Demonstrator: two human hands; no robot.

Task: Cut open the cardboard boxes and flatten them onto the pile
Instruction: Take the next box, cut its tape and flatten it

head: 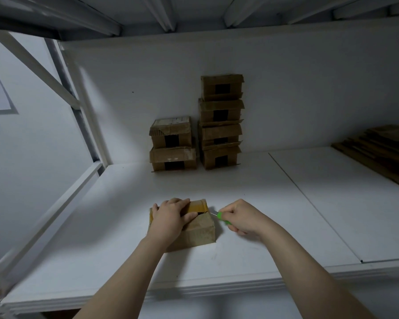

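Note:
A small brown cardboard box sits on the white shelf near its front edge, its top sealed with yellowish tape. My left hand lies flat on the box top and presses it down. My right hand is closed around a green utility knife, whose thin blade touches the box's top right corner at the tape seam. At the far right of the shelf lies the pile of flattened cardboard.
Two stacks of taped boxes stand against the back wall: a short stack of two and a taller stack of several. A shelf upright and diagonal brace run along the left. The shelf's front edge is close to me.

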